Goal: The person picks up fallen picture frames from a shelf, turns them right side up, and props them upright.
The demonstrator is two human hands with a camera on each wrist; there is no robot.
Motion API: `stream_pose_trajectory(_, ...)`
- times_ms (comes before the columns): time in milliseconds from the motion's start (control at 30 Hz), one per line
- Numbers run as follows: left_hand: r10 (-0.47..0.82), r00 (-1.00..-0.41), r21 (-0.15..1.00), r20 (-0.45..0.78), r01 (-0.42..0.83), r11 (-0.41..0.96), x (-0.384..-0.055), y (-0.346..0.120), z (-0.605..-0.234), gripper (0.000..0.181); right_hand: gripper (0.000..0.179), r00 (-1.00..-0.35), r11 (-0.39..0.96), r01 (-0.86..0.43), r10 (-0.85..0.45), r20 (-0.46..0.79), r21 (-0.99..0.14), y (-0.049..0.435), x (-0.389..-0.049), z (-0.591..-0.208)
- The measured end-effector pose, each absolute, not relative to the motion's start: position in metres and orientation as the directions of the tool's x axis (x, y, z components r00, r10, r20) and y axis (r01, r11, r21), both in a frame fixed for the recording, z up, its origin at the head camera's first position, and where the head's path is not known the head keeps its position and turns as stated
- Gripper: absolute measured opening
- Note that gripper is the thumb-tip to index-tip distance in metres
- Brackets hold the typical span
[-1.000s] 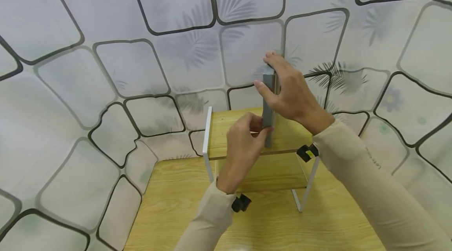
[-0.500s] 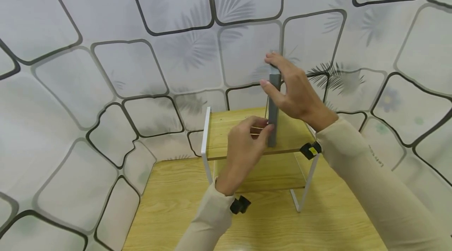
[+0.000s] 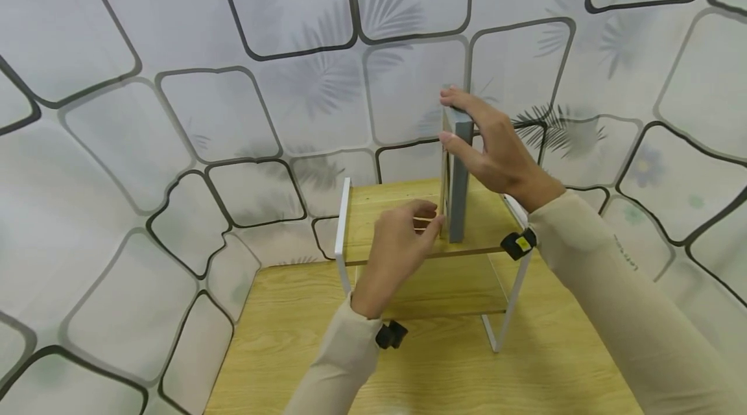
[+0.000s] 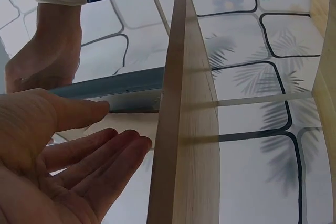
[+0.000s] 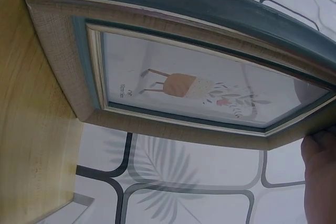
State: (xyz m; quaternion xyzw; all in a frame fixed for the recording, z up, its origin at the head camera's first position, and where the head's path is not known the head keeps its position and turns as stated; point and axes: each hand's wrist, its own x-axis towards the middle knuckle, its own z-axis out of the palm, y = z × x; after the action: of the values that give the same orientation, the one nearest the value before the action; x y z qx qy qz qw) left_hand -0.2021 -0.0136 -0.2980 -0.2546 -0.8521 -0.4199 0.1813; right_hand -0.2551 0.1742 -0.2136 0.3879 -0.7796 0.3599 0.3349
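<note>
A picture frame (image 3: 460, 181) with a blue-grey edge stands upright on the wooden top of a small shelf (image 3: 379, 233). The right wrist view shows its front, with a drawing (image 5: 184, 85) behind the pane and a beige border. My right hand (image 3: 496, 146) grips the frame's upper end, fingers over the top and thumb at the near edge. My left hand (image 3: 403, 240) is beside the lower left of the frame, thumb and fingers apart. In the left wrist view its fingertips (image 4: 139, 140) are close to a pale panel at the frame's back; contact cannot be told.
The shelf has white metal side frames (image 3: 342, 217) and a lower wooden board (image 3: 449, 285). It stands on a wood-patterned surface (image 3: 280, 324). Behind and around hangs a patterned cloth wall (image 3: 315, 104) with dark outlines and leaf prints.
The frame has shifted right and turned, so its left side now shows. My right hand has moved slightly right with it. My left thumb and fingers have come off the frame's near edge.
</note>
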Motion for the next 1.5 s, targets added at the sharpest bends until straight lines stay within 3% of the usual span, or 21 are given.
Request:
stream_pose_trajectory(367,0.253,-0.819,0.6,0.514,0.555,0.577,-0.205,-0.012,-0.301,0.018,0.051,-0.47,0.42,-0.855,-0.382,0.796,-0.303,0.171,-0.258,-0.213)
stream_pose_trajectory(633,0.228,-0.775,0.557,0.589,0.594,0.581,-0.205,-0.022,-0.302,0.017,0.05,-0.458,0.417,-0.862,-0.397,0.795,-0.289,0.168,-0.26,-0.212)
stream_pose_trajectory(1133,0.209,-0.67,0.346,0.712,0.594,0.726,-0.21,-0.045,-0.304,0.012,0.049,-0.469,0.415,-0.864,-0.459,0.755,-0.285,0.149,-0.265,-0.207)
stream_pose_trajectory(1500,0.199,-0.674,0.321,0.711,0.564,0.761,-0.212,-0.054,-0.304,0.011,0.048,-0.479,0.403,-0.864,-0.476,0.738,-0.301,0.133,-0.264,-0.206)
